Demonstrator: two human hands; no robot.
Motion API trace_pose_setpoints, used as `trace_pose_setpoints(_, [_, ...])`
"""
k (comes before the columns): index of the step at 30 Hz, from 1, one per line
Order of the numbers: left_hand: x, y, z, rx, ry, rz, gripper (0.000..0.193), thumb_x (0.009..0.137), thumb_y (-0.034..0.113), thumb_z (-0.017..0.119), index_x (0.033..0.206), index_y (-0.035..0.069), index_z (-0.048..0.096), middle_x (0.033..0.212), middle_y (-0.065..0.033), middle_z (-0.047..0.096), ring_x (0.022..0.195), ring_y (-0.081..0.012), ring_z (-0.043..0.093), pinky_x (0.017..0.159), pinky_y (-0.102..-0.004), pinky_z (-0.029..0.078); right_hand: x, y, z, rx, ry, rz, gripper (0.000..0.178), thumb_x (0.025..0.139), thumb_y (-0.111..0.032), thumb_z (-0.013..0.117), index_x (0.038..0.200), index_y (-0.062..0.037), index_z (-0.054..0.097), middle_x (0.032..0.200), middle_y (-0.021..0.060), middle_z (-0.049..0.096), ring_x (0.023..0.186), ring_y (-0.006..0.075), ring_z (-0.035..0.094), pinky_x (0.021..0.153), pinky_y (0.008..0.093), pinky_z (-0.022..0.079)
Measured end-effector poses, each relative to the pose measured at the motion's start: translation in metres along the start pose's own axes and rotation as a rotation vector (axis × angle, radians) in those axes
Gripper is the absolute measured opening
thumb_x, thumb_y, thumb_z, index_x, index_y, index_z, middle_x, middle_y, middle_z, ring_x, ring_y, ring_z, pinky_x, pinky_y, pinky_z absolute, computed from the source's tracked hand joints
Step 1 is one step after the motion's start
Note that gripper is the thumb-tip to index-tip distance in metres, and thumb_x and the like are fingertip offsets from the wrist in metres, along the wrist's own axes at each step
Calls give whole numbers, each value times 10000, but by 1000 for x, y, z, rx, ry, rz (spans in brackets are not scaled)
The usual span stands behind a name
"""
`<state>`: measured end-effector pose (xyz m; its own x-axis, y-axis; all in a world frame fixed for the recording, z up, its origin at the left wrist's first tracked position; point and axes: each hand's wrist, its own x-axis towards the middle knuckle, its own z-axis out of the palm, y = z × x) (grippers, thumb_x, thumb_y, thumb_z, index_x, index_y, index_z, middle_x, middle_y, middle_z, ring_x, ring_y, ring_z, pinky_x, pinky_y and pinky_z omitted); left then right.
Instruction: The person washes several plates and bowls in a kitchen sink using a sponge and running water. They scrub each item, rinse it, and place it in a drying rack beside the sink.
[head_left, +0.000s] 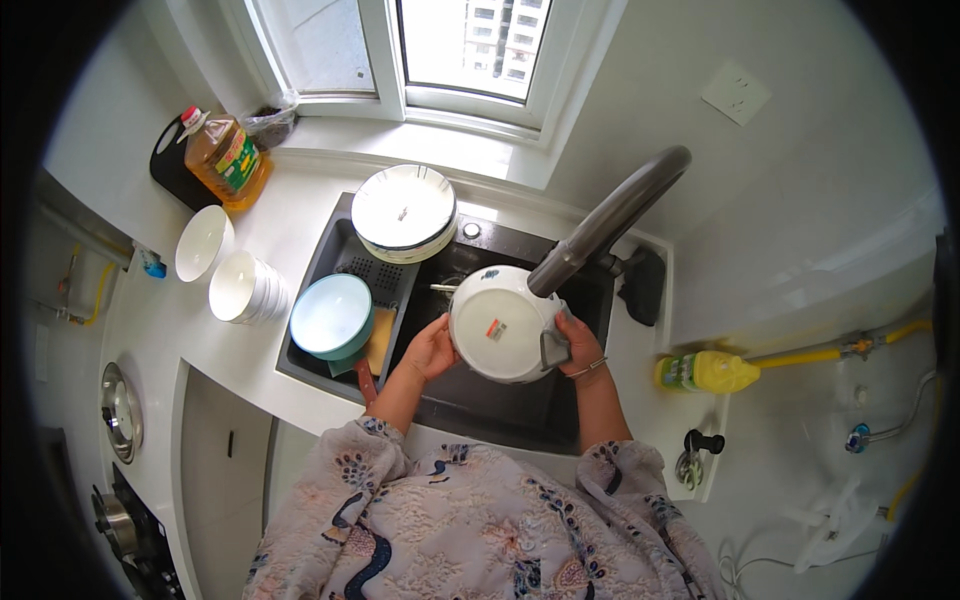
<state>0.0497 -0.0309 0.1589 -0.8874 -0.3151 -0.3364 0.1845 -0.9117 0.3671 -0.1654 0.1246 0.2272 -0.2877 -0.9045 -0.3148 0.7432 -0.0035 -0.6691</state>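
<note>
Over the dark sink, a white bowl (497, 320) with blue floral marks is tilted under the faucet (615, 215). Its round base faces me, with a small orange label in the middle. The fingers of my left hand (430, 347) grip the bowl's left edge. On the opposite side, my right hand (578, 345) holds the edge, wearing a thin bracelet at the wrist. Beside the right fingers, against the bowl, is a small grey piece (554, 349) whose kind I cannot make out. My fingertips are partly hidden behind the bowl.
A plate stack (403, 208) stands at the sink's back left. A light blue bowl (331, 317) sits nearer, by a brown-handled tool (366, 381). White bowls (240, 287) and an oil jug (228, 158) occupy the left counter. A yellow bottle (708, 372) lies right.
</note>
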Motion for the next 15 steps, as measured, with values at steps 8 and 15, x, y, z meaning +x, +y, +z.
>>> trace_pose_setpoints(8, [-20, -8, 22, -109, 99, 86, 285, 906, 216, 464, 1115, 29, 515, 1088, -85, 588, 998, -208, 570, 894, -378, 437, 25, 0, -16, -255, 233, 117, 348, 840, -358, 586, 968, -34, 593, 889, 18, 615, 791, 107, 572, 725, 270, 464])
trace_pose_setpoints(15, [-9, -4, 53, 444, 234, 333, 176, 882, 195, 525, 932, 31, 564, 834, -16, 607, 732, -79, 552, 692, -233, 441, 61, 13, 28, -1388, 377, -581, 463, 759, -368, 617, 1056, -20, 549, 1016, 171, 574, 933, 292, 549, 808, 341, 424])
